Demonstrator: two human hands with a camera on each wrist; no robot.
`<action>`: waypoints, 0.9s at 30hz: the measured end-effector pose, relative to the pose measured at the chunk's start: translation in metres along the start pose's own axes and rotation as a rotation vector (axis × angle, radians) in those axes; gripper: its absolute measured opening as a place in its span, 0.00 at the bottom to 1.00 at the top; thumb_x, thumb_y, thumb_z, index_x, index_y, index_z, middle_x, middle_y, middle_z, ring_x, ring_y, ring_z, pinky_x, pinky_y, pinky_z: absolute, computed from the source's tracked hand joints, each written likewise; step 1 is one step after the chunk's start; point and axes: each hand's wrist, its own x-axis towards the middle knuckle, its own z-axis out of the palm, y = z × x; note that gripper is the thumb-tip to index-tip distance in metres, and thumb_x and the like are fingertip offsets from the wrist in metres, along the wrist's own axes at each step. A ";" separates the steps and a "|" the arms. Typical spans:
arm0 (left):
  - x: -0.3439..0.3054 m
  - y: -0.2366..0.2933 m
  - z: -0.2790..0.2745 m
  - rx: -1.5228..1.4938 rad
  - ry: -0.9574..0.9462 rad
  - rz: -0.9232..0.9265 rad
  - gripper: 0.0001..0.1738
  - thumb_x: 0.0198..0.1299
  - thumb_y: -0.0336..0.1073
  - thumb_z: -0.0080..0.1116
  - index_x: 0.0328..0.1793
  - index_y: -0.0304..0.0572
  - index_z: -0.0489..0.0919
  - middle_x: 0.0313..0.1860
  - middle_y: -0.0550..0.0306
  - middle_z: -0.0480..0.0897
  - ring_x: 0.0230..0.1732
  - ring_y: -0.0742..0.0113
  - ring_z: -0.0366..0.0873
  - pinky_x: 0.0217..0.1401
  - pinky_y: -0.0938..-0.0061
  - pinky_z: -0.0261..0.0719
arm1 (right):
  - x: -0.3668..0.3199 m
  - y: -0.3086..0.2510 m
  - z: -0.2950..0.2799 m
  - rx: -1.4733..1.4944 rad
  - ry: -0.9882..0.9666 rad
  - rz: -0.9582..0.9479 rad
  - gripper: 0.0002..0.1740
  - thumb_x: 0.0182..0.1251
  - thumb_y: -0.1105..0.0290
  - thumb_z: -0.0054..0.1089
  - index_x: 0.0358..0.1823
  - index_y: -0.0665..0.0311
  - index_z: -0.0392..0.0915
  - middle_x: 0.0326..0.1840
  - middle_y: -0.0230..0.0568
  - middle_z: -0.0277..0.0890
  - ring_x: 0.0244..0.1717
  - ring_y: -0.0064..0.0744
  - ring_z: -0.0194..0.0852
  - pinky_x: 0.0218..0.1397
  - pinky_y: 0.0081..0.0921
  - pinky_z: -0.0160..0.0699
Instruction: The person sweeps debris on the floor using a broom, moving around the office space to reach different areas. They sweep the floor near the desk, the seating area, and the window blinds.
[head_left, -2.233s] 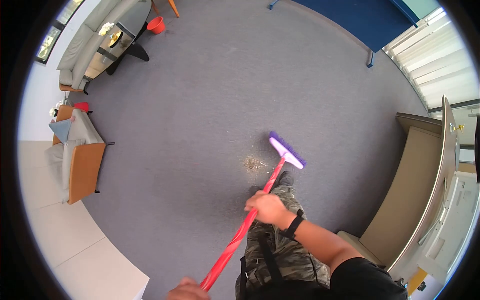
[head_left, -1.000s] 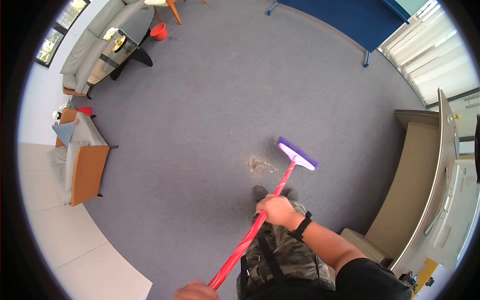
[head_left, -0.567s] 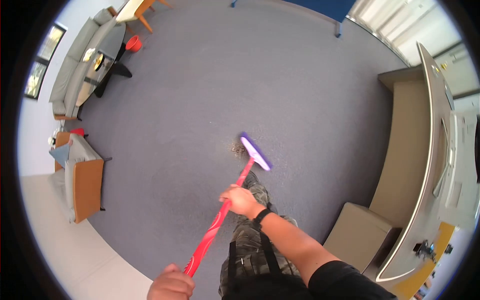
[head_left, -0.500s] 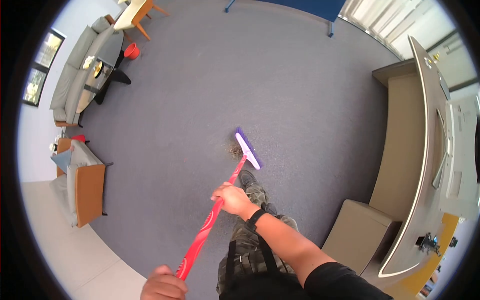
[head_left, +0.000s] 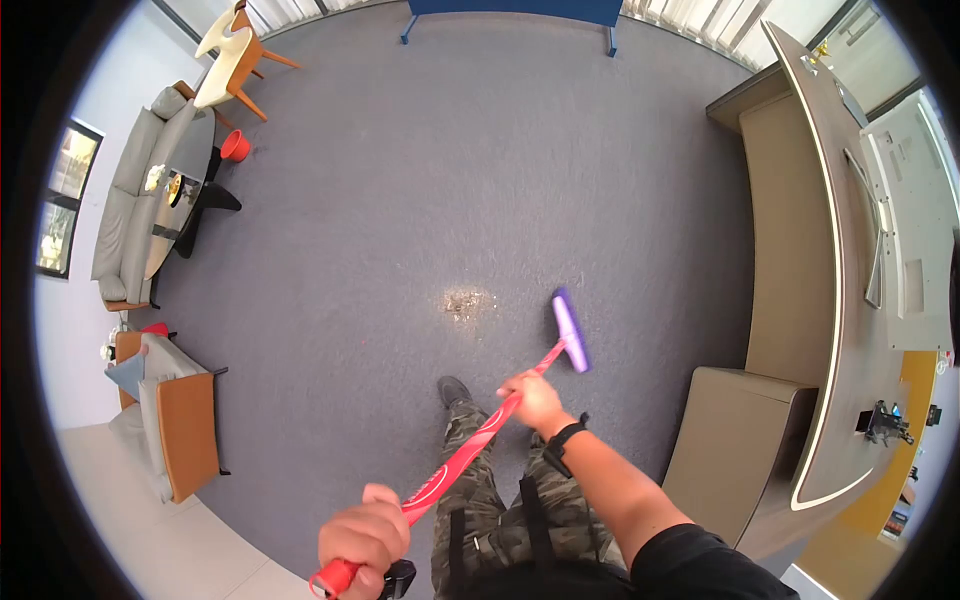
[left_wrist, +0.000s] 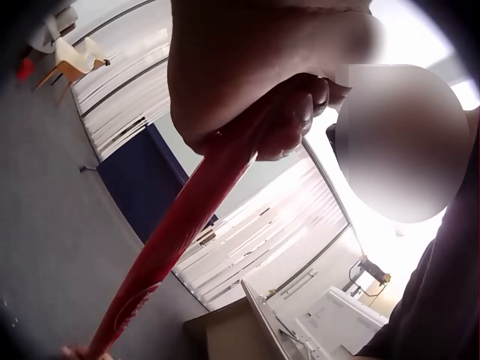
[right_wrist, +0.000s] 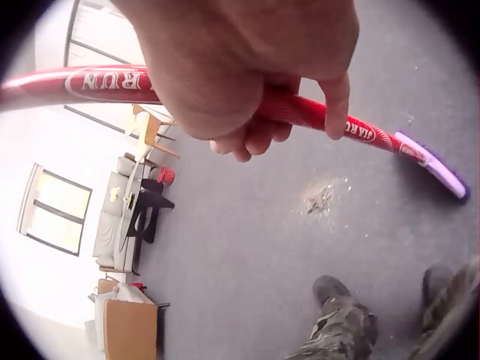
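Note:
A broom with a red handle (head_left: 462, 462) and a lilac head with purple bristles (head_left: 569, 332) slants across the head view. My left hand (head_left: 364, 535) grips the handle close to its top end. Farther down, my right hand (head_left: 535, 402) has its fingers curled round the handle; the right wrist view shows white lettering on either side of that hand (right_wrist: 255, 60). The broom head is over the floor, right of a small heap of pale and brown debris (head_left: 464, 305). Fine specks lie scattered around the heap.
A brown desk (head_left: 790, 270) curves along the right, with a box-like block (head_left: 735, 450) at its near end. On the left are an armchair (head_left: 186, 436), a grey sofa (head_left: 135, 205), a dark table and a red bucket (head_left: 236, 146). A shoe (head_left: 453, 390) is near the heap.
The broom head was beside the heap half a second ago and is now farther right of it. The view has turned to the right, and my left hand has come farther into it.

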 end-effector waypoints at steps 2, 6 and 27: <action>0.011 0.008 -0.014 -0.043 -0.033 -0.007 0.34 0.67 0.56 0.61 0.15 0.45 0.62 0.15 0.61 0.65 0.18 0.63 0.63 0.31 0.62 0.63 | 0.017 -0.025 0.037 0.069 -0.061 0.003 0.08 0.64 0.62 0.66 0.38 0.55 0.88 0.40 0.42 0.87 0.51 0.49 0.81 0.55 0.45 0.81; 0.011 0.033 -0.067 -0.022 0.008 0.084 0.34 0.68 0.55 0.61 0.15 0.47 0.61 0.12 0.62 0.64 0.14 0.64 0.60 0.27 0.65 0.62 | 0.067 -0.097 0.066 0.063 -0.091 -0.044 0.09 0.66 0.60 0.65 0.37 0.56 0.87 0.39 0.40 0.86 0.50 0.48 0.81 0.54 0.44 0.81; 0.097 0.051 -0.183 -0.157 -0.826 0.221 0.23 0.71 0.46 0.55 0.21 0.45 0.74 0.15 0.59 0.68 0.13 0.64 0.67 0.20 0.65 0.57 | 0.124 -0.176 0.106 0.220 0.098 -0.059 0.12 0.69 0.64 0.68 0.29 0.64 0.81 0.28 0.45 0.78 0.36 0.50 0.75 0.45 0.42 0.72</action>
